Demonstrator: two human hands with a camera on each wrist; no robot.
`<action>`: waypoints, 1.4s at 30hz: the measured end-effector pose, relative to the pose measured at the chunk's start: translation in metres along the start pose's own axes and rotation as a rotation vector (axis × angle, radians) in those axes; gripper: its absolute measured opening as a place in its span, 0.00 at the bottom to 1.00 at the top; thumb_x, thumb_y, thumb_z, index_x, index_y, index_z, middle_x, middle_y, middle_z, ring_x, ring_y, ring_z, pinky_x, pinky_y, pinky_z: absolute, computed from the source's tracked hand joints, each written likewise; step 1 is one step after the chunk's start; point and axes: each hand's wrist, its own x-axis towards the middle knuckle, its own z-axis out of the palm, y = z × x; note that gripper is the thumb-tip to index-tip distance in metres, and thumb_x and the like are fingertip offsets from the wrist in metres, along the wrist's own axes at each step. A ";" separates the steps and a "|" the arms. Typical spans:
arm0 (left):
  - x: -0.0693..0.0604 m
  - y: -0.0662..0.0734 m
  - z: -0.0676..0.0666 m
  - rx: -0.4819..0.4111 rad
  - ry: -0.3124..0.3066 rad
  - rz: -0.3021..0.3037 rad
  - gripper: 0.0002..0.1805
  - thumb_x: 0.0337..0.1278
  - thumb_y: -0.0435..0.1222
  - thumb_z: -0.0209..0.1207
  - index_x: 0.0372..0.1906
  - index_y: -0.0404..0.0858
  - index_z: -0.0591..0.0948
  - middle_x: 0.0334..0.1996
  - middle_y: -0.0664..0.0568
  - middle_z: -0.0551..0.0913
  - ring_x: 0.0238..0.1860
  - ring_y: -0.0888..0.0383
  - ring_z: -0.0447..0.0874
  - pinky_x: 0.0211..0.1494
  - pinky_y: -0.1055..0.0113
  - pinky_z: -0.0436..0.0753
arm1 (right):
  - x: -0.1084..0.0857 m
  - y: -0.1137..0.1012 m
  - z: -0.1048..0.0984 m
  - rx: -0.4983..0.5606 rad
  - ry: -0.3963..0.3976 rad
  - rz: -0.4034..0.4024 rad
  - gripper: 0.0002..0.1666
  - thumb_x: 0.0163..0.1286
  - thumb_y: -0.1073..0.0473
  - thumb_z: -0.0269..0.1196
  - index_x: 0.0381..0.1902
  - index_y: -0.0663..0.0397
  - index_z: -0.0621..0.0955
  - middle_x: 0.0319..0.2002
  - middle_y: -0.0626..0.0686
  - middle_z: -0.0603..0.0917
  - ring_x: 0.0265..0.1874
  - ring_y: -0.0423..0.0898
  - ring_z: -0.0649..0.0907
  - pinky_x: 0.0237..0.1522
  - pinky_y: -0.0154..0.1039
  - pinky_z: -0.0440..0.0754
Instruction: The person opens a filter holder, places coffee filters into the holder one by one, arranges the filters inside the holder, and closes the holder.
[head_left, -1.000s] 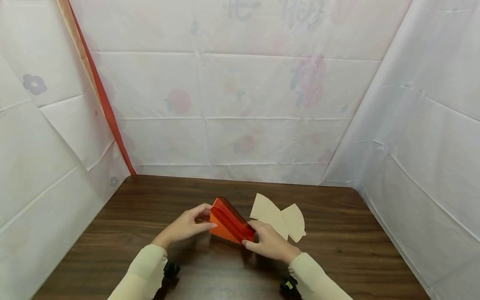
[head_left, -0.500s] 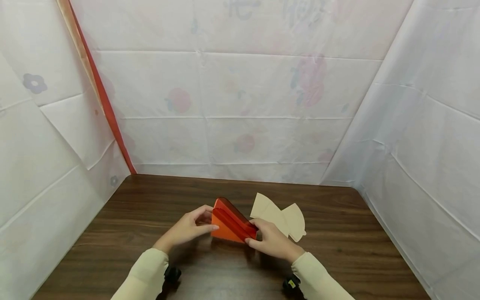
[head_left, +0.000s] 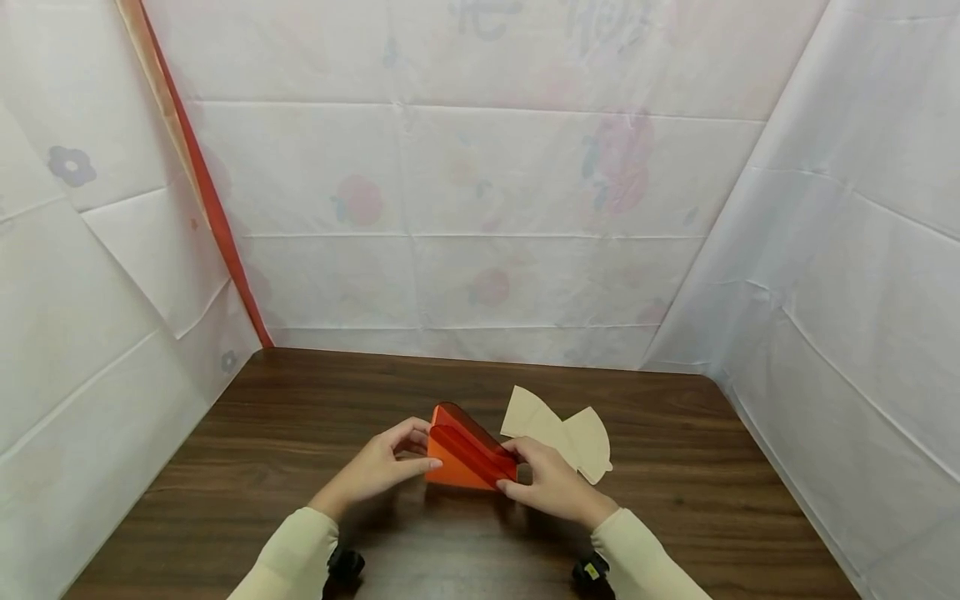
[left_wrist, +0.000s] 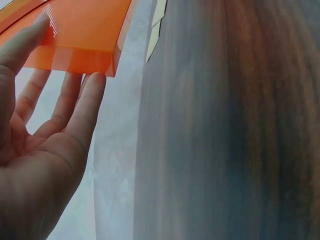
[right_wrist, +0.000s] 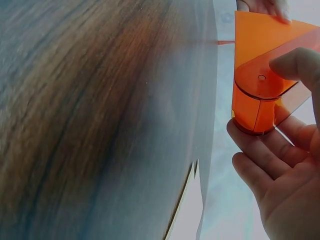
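Note:
A see-through orange plastic filter-paper holder, wedge-shaped with a rounded corner, is held up between both hands over the table. My left hand has its thumb on the flat front face and its fingers at the left edge. In the left wrist view, the fingertips meet the lower edge of the holder. My right hand pinches the rounded right end. The right wrist view shows the thumb on the red-orange rounded part, with fingers beneath it. Just behind the right hand lie fan-shaped beige coffee filter papers.
A dark wooden table spreads under the hands. White printed sheets hang behind it and on both sides, like the back sheet. A red strip runs down the left corner.
The holder and both hands have shifted slightly to the right and towards me. The holder has tilted a little, showing more of its orange front face. The filter papers have not moved.

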 end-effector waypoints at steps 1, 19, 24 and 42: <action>0.000 0.000 0.001 -0.005 0.005 -0.006 0.20 0.59 0.42 0.70 0.55 0.48 0.79 0.45 0.51 0.83 0.47 0.52 0.82 0.49 0.63 0.83 | -0.001 0.000 0.000 -0.006 0.006 -0.007 0.20 0.66 0.55 0.69 0.54 0.49 0.79 0.44 0.40 0.80 0.43 0.36 0.82 0.48 0.43 0.83; -0.003 0.000 0.018 -0.042 0.013 -0.046 0.21 0.57 0.43 0.72 0.53 0.49 0.79 0.47 0.52 0.83 0.51 0.50 0.80 0.50 0.63 0.83 | -0.013 0.011 -0.001 -0.031 0.022 -0.055 0.21 0.65 0.56 0.72 0.53 0.50 0.79 0.44 0.40 0.81 0.42 0.35 0.82 0.48 0.37 0.82; -0.004 -0.002 0.020 -0.038 -0.020 -0.053 0.21 0.57 0.43 0.72 0.53 0.48 0.79 0.47 0.51 0.82 0.50 0.51 0.80 0.51 0.64 0.83 | -0.018 0.014 0.001 -0.025 0.002 -0.063 0.21 0.66 0.54 0.71 0.54 0.52 0.79 0.44 0.41 0.81 0.42 0.35 0.83 0.46 0.35 0.83; -0.009 -0.001 0.023 -0.023 -0.109 -0.042 0.21 0.57 0.41 0.72 0.51 0.42 0.75 0.43 0.49 0.81 0.48 0.53 0.81 0.54 0.61 0.83 | -0.025 0.013 0.004 -0.062 -0.054 -0.009 0.21 0.64 0.52 0.72 0.51 0.52 0.80 0.42 0.40 0.81 0.42 0.36 0.81 0.47 0.35 0.81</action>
